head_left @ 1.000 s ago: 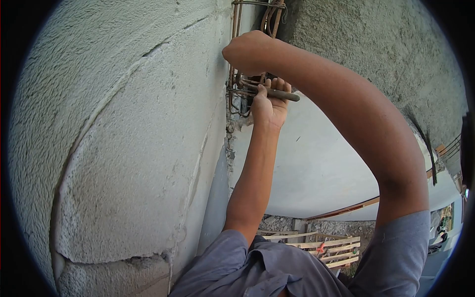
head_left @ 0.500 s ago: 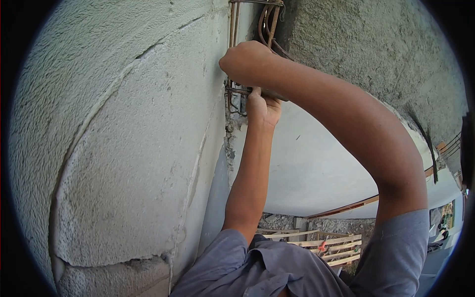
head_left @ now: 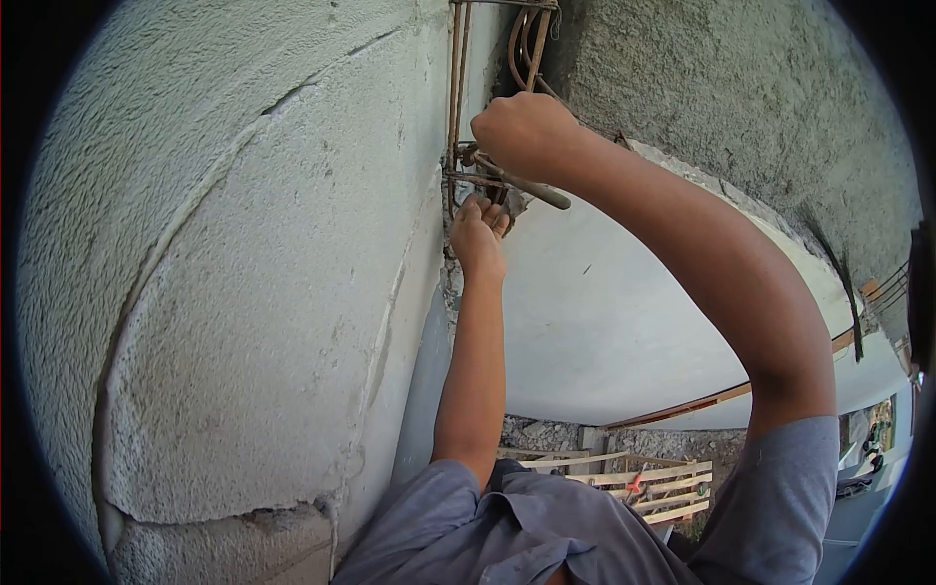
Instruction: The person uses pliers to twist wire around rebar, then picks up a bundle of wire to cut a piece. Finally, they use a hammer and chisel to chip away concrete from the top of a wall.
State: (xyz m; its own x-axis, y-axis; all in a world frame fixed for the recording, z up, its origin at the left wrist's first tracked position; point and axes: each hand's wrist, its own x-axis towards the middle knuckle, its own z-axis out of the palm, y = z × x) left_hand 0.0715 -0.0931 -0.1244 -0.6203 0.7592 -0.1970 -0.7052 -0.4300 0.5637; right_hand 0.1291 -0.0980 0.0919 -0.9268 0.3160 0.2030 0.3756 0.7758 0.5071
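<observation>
working well among the steel bars [head_left: 454, 93] calls for small, controlled wrist movements, with knuckles clear of the concrete wall [head_left: 292, 283] and the bar ends. the rod-like tool [head_left: 549, 197] lies slantwise, its inner end at the bars, just below the right hand [head_left: 527, 132] and above the left hand [head_left: 478, 239]. the right is curled fist-like, its grip hidden; the left's fingers are loosely bent, and whether they hold anything i cannot tell.

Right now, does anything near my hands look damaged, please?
Yes: just below your left hand, a concrete edge looks jagged and crumbled, unlike the smooth white wall. I cannot tell whether it is deliberate.
</observation>
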